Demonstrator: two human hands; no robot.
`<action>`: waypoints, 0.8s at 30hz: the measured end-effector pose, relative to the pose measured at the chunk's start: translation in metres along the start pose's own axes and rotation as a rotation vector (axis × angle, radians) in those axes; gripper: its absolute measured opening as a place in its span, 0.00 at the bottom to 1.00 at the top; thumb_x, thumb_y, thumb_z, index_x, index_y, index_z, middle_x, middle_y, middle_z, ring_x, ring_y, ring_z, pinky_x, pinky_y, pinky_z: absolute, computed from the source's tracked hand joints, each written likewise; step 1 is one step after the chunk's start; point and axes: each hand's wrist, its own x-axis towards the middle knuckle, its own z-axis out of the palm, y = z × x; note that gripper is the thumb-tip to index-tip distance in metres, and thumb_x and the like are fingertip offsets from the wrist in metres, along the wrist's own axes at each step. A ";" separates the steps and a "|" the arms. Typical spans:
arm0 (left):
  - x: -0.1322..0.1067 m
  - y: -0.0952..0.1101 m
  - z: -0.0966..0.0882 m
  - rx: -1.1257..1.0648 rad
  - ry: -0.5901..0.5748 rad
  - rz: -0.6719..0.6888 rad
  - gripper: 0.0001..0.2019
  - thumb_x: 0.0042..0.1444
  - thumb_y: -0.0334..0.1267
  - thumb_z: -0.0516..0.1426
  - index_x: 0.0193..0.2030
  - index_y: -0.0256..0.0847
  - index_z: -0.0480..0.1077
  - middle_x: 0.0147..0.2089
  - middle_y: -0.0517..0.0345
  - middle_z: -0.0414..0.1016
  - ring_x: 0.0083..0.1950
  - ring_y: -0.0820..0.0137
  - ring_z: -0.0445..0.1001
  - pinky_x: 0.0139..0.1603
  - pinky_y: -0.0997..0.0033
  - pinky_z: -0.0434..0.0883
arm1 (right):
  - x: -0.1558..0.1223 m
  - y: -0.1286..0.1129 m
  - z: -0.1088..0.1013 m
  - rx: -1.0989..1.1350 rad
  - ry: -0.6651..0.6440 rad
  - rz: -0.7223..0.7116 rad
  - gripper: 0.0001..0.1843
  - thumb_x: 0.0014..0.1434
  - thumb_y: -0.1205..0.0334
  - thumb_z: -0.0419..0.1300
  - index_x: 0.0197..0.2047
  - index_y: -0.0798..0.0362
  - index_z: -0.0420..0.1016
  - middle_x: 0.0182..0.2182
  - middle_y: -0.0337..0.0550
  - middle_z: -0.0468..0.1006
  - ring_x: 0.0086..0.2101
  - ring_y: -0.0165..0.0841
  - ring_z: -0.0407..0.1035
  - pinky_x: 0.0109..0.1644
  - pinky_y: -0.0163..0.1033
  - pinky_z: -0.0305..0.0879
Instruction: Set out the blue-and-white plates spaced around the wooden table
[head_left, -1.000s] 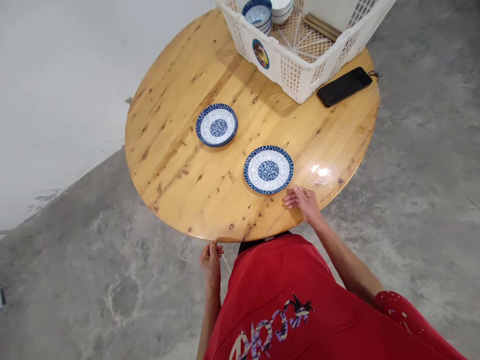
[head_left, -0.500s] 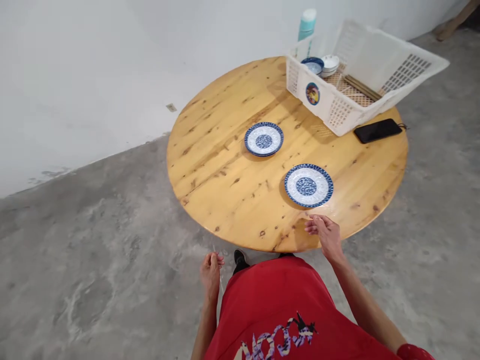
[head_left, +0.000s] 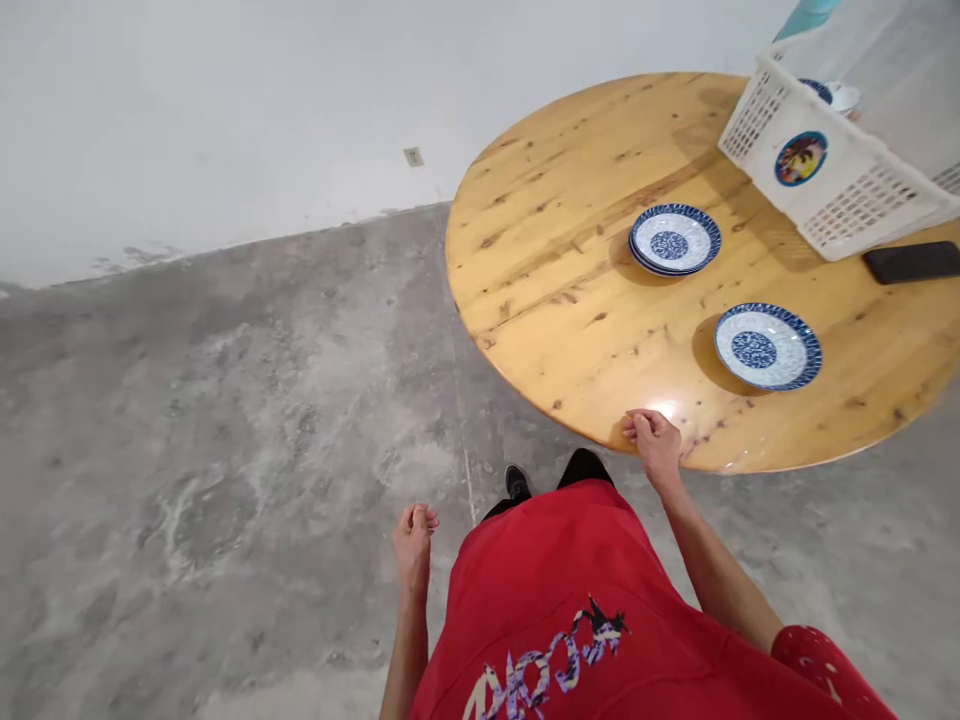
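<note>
My right hand (head_left: 654, 442) hovers at the near edge of the round wooden table (head_left: 555, 330), its fingers loosely bent and slightly apart with nothing in them. Whether it touches the wood I cannot tell. Nearest to it is a blue-rimmed white plate (head_left: 768, 347) with a patterned centre. Farther back sits a small stack of similar plates (head_left: 675, 240). My left hand (head_left: 412, 545) hangs above the grey floor, off the table to the left. Its fingers are half curled, not pressed together, and it holds nothing.
At the back right stands a white plastic basket (head_left: 847, 185) with dishes inside, cut off by the frame. A black phone (head_left: 913, 263) lies beside it. Behind is part of a turquoise bottle (head_left: 808, 14). A wall socket (head_left: 413, 157) is on the white wall.
The view has swung left, so the table, plates and basket appear farther right. My right hand has moved away from the nearer plate to the table's edge. The plates lie as before.
</note>
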 end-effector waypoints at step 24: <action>0.145 0.296 0.174 0.205 -0.509 0.651 0.12 0.56 0.46 0.52 0.35 0.42 0.72 0.32 0.57 0.78 0.33 0.67 0.77 0.38 0.69 0.71 | 0.013 -0.020 0.014 0.086 0.124 0.265 0.17 0.54 0.46 0.57 0.29 0.52 0.70 0.18 0.36 0.73 0.17 0.31 0.68 0.22 0.34 0.62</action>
